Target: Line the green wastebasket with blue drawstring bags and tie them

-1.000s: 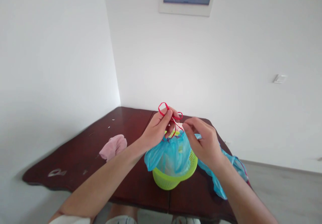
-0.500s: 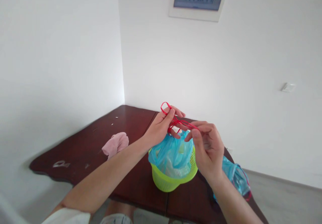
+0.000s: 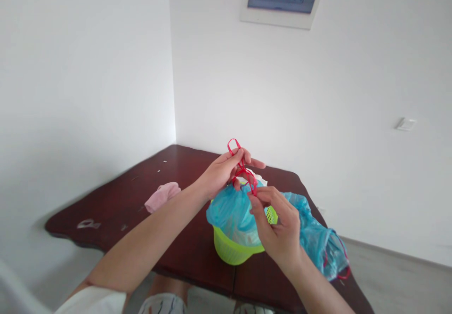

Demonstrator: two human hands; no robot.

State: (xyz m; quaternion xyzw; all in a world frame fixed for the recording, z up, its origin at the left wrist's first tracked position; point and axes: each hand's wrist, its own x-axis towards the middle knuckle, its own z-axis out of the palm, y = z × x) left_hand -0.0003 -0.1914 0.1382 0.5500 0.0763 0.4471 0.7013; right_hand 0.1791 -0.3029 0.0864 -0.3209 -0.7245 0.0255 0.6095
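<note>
A red drawstring (image 3: 243,167) runs looped and crossed between my two hands, above a blue plastic bag (image 3: 229,215). My left hand (image 3: 226,165) pinches one loop between thumb and fingers, and a bit of the loop sticks up over the thumb. With thumb and forefinger my right hand (image 3: 277,220) grips the other end, lower and to the right. The bag sits gathered in a light green plastic basket (image 3: 231,250) with a perforated side. Something white shows behind the string; I cannot make out what it is. My right hand hides part of the basket's right side.
A second blue plastic bag (image 3: 318,238) with red string lies at the table's right edge. On the dark red table (image 3: 190,163) a pink cloth (image 3: 162,197) lies to the left, with a clear scrap (image 3: 88,223) farther left. White walls stand behind and left.
My right hand has moved left and down with its end of the string, closer to my left hand. More of the second blue bag now shows.
</note>
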